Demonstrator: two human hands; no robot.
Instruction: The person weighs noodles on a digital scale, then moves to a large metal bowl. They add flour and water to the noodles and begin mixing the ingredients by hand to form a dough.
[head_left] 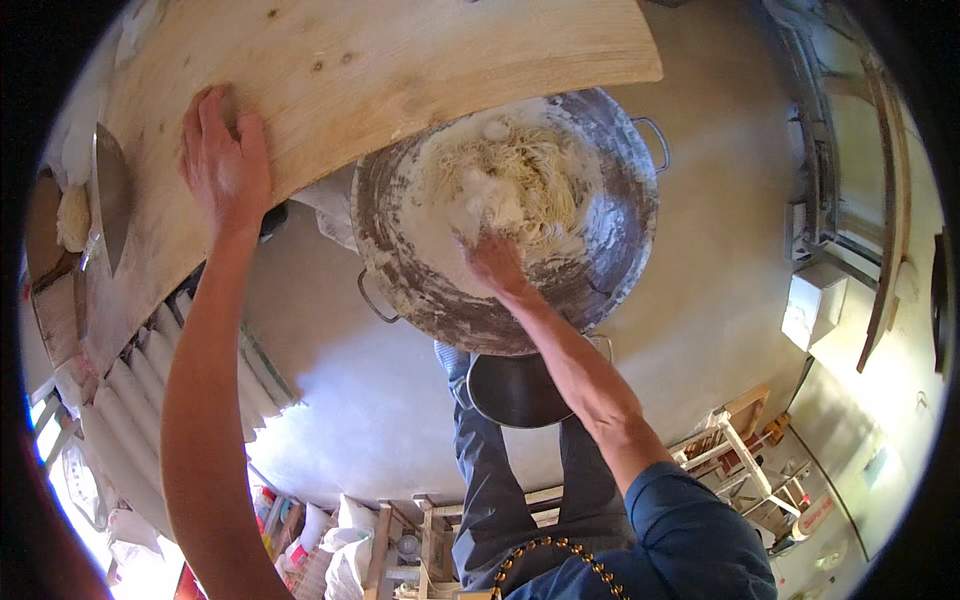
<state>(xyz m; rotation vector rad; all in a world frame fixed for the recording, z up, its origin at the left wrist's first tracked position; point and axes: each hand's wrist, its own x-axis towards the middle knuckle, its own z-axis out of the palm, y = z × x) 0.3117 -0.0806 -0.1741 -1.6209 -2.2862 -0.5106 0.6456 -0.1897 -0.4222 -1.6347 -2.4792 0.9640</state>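
My left hand [225, 160] rests on the pale wooden board [400, 60], fingers stretched over its surface and the thumb apart. My right hand [492, 264] reaches down into a large round metal basin [625, 220] with loop handles. Its fingertips are at a heap of white flour [490, 200] and are hidden there, so whether they grip anything does not show. Thin pale noodles [550, 190], dusted with flour, lie in a tangle just beyond and to the right of that hand. Flour also coats the basin's inner wall.
A smaller dark pot [518, 392] stands between the basin and my legs. On the board's left part is a wide metal blade [112, 195]. Wooden stools or frames [740, 450] stand at the lower right, and a white box [813, 305] sits by the right wall.
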